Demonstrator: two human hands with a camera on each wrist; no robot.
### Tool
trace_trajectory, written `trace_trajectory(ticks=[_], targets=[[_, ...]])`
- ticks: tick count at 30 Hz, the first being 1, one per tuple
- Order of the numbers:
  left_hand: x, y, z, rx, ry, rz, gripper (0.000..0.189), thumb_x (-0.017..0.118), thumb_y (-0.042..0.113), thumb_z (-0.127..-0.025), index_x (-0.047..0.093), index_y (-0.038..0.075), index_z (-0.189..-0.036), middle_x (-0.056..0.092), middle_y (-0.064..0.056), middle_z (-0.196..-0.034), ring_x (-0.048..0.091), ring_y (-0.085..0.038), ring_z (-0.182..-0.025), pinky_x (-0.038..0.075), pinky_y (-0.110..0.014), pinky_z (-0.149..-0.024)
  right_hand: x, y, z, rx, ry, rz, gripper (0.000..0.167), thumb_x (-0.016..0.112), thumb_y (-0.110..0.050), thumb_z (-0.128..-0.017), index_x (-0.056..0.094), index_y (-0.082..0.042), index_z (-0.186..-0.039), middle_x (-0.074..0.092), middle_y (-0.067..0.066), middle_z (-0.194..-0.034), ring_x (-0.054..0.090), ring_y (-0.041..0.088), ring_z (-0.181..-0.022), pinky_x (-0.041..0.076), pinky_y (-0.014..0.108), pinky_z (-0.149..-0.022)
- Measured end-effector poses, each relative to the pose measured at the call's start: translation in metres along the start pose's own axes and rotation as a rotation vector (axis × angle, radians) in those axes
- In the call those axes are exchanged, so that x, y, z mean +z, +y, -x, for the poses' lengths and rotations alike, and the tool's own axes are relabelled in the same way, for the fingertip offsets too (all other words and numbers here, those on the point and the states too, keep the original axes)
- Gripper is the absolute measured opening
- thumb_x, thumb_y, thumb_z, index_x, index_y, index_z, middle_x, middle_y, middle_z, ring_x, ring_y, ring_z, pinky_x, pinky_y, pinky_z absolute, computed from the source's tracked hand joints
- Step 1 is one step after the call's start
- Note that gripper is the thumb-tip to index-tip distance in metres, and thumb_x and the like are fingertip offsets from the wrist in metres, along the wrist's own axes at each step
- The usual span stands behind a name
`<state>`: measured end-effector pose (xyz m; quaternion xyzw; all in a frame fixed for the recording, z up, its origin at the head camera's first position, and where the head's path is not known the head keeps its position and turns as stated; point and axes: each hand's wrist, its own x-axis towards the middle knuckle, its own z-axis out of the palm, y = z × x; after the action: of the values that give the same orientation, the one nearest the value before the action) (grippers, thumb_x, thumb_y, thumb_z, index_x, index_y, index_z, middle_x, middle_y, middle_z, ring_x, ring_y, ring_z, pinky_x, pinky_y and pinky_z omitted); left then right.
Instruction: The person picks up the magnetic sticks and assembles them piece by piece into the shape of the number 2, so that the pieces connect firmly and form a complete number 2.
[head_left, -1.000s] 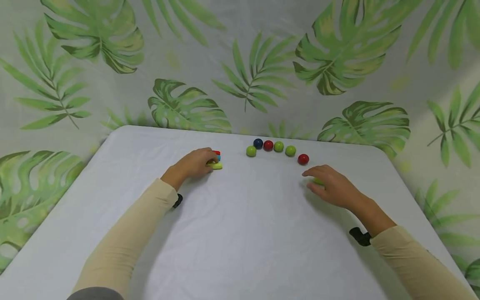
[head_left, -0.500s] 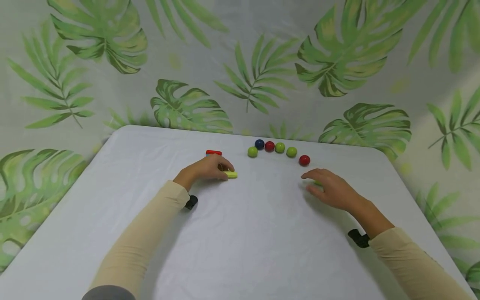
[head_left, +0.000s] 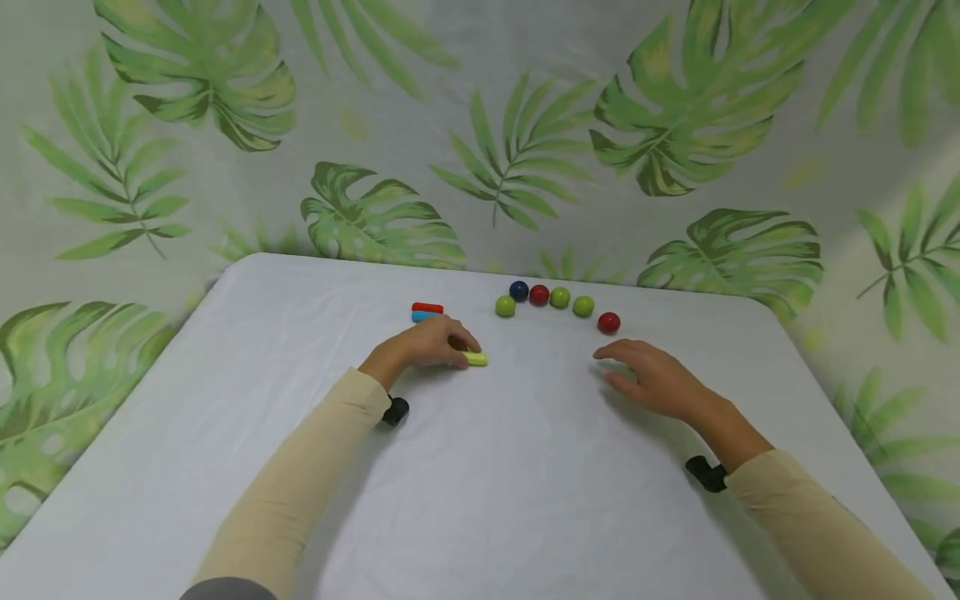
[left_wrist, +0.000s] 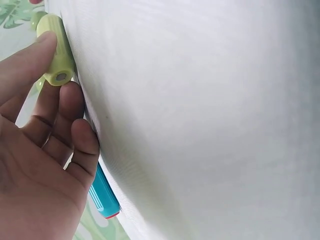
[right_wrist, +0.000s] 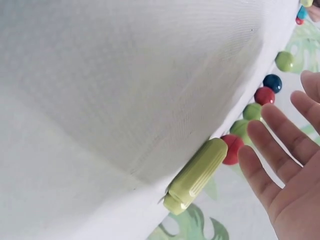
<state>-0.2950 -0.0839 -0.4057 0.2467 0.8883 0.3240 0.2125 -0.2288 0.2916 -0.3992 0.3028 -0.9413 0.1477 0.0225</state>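
Note:
My left hand [head_left: 431, 343] pinches a yellow-green toy magnetic rod [head_left: 476, 359] between thumb and fingers, close over the white table. A round metal magnet shows in the rod's end [left_wrist: 61, 76] in the left wrist view. Behind that hand lie a red rod [head_left: 427, 307] and a blue rod [head_left: 427, 317], side by side. On the right, my right hand [head_left: 652, 379] hovers with fingers spread, holding nothing. A second yellow-green rod [right_wrist: 197, 175] lies beside it in the right wrist view; the hand hides it in the head view.
Near the back edge sits a curved row of balls: a green ball [head_left: 505, 306], a dark blue ball [head_left: 519, 291], a red ball [head_left: 539, 295], two more green ones and another red ball [head_left: 609, 322]. A leaf-print cloth [head_left: 375, 208] hangs behind the white table [head_left: 510, 483].
My left hand has carried the yellow-green rod away from the red and blue rods, rightward and nearer to me. My right hand has shifted slightly left, covering the other green rod.

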Motion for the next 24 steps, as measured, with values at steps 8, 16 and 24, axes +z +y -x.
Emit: trace_trajectory(ticks=[8, 16, 24], targets=[[0.0, -0.002, 0.003, -0.022, -0.003, 0.02, 0.029, 0.072, 0.015, -0.09, 0.074, 0.018, -0.119, 0.068, -0.003, -0.122, 0.06, -0.018, -0.108, 0.052, -0.03, -0.093, -0.01, -0.003, -0.019, 0.005, -0.025, 0.021, 0.035, 0.067, -0.015, -0.093, 0.065, -0.003, -0.125, 0.066, 0.015, -0.128, 0.059, 0.036, -0.123, 0.047, 0.055, -0.104], [-0.001, -0.002, 0.001, -0.02, -0.013, 0.03, 0.029, 0.071, 0.015, -0.091, 0.074, 0.017, -0.119, 0.069, -0.003, -0.123, 0.061, -0.018, -0.108, 0.053, -0.03, -0.093, -0.031, -0.005, -0.056, 0.013, 0.008, 0.035, 0.036, 0.065, -0.014, -0.094, 0.063, -0.003, -0.128, 0.067, 0.017, -0.125, 0.063, 0.033, -0.108, 0.051, 0.051, -0.095], [0.0, -0.003, 0.0, -0.044, -0.018, 0.035, 0.028, 0.072, 0.016, -0.09, 0.074, 0.019, -0.118, 0.07, -0.002, -0.121, 0.061, -0.018, -0.107, 0.053, -0.03, -0.093, -0.026, -0.013, -0.083, -0.034, 0.025, 0.038, 0.038, 0.067, -0.015, -0.093, 0.062, -0.003, -0.13, 0.065, 0.016, -0.13, 0.066, 0.033, -0.108, 0.052, 0.05, -0.098]])
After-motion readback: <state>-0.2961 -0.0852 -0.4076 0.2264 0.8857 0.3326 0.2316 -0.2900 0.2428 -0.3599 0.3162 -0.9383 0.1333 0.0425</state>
